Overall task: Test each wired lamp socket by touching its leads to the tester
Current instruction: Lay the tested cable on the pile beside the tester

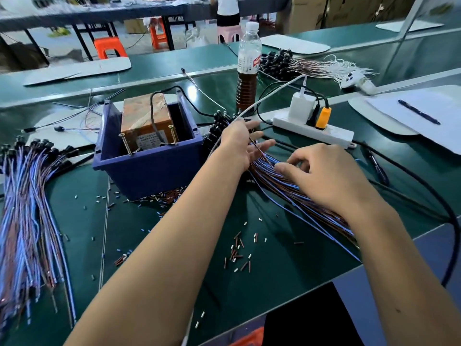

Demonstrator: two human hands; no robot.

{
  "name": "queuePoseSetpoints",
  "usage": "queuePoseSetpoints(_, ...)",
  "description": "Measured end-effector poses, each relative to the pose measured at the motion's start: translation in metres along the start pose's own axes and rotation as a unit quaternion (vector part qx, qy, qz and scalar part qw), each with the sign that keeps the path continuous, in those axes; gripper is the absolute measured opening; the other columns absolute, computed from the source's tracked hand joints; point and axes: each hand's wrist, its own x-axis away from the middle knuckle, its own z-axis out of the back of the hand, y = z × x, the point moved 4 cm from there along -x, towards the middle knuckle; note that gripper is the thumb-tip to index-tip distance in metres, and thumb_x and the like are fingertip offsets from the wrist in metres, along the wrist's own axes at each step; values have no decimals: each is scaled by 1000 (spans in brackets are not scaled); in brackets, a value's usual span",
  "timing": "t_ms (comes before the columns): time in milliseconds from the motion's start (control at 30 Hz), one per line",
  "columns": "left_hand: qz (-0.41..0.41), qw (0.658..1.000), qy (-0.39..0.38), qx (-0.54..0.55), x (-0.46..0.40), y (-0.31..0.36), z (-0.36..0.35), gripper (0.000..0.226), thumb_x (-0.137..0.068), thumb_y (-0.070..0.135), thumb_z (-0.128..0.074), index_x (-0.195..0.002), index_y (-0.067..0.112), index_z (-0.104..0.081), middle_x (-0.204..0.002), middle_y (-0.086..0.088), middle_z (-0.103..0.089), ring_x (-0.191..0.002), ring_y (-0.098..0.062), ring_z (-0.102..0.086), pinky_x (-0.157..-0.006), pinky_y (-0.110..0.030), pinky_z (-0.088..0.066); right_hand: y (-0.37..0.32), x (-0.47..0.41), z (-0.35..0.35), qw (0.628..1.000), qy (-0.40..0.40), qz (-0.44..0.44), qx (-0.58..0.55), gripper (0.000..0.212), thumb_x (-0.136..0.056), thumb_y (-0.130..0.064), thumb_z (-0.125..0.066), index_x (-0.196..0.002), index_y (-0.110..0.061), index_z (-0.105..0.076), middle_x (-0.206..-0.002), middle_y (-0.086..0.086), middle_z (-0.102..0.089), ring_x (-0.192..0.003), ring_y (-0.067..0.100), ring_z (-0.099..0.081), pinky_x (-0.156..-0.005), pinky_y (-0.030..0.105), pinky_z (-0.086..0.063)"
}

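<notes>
A bundle of wired lamp sockets [279, 181] with blue and brown leads lies on the green table, its black socket heads [219, 126] beside the tester. The tester [147, 121] is a tape-wrapped brown box with two upright screws, sitting in a blue bin [149, 168]. My left hand [242, 143] lies with spread fingers over the bundle near the socket heads, a wire running between its fingers. My right hand [321, 176] rests on the leads lower down, its thumb and fingers curled and picking at the wires. A second pile of wired sockets [30, 211] lies at the far left.
A white power strip [331, 134] with plugs sits behind my hands, and a bottle [248, 71] of brown liquid stands beyond it. Cut bits of wire insulation [237, 253] litter the mat. Paper with a pen [419, 112] lies at right. More sockets [277, 63] lie behind.
</notes>
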Motion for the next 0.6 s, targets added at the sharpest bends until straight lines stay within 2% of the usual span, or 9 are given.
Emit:
queuePoseSetpoints(67, -33, 998, 35, -34, -4, 7, 6, 46, -112, 35, -29, -106, 9, -66, -102, -14, -70, -60, -25, -69, -46, -24, -53, -2, 3, 6, 1000, 3, 6, -2, 67, -93, -77, -38, -60, -23, -59, -54, -2, -54, -59, 18, -55, -53, 33, -32)
queuePoseSetpoints(133, -99, 984, 99, -108, -10, 14, 14, 51, -112, 37, -31, -100, 6, -70, -85, -10, -70, -55, -21, -64, -46, -21, -50, -3, 5, 11, 1000, -9, 5, 10, 72, -92, -79, -33, -55, -21, -52, -50, -1, -49, -57, 20, -53, -52, 35, -31)
queuePoseSetpoints(233, -214, 910, 204, -291, -17, 23, 26, 52, -110, 40, -36, -95, 4, -70, -97, -12, -73, -83, -30, -67, -75, -34, -56, 5, 5, 14, 997, -48, -16, 65, 56, -100, -62, -51, -63, -21, -62, -57, 2, -60, -62, 24, -59, -56, 34, -43)
queuePoseSetpoints(300, -225, 863, 226, -391, -20, 21, 28, 46, -109, 43, -39, -86, 9, -63, -103, -13, -73, -91, -33, -67, -76, -35, -51, 10, 4, 13, 994, -61, -40, 80, 45, -102, -49, -59, -72, -18, -67, -64, 4, -68, -69, 27, -64, -68, 38, -55)
queuePoseSetpoints(367, -215, 834, 228, -454, -23, 17, 27, 40, -106, 43, -49, -86, 11, -62, -101, -13, -72, -89, -32, -66, -73, -33, -47, 9, 1, 10, 994, -56, -56, 78, 36, -101, -46, -62, -75, -21, -65, -70, 2, -71, -76, 26, -67, -76, 39, -57)
queuePoseSetpoints(500, -222, 821, 232, -471, -22, 13, 25, 40, -97, 46, -66, -77, 13, -56, -96, -14, -72, -84, -35, -68, -65, -32, -41, 5, -6, -8, 985, -78, -91, 122, 34, -93, -52, -72, -73, -26, -61, -86, 3, -70, -92, 28, -64, -78, 34, -48)
queuePoseSetpoints(533, -224, 827, 226, -463, -22, 12, 25, 39, -96, 47, -68, -81, 12, -60, -98, -16, -73, -86, -36, -70, -64, -32, -41, 7, -6, -10, 982, -76, -103, 141, 33, -91, -55, -73, -75, -27, -63, -89, 3, -69, -97, 29, -62, -83, 36, -48)
queuePoseSetpoints(600, -211, 847, 218, -436, -23, 10, 25, 45, -93, 49, -71, -108, 7, -67, -103, -20, -73, -94, -36, -72, -69, -32, -50, 12, -5, -10, 981, -46, -117, 150, 30, -88, -58, -75, -87, -28, -68, -95, 3, -68, -106, 31, -60, -91, 40, -48)
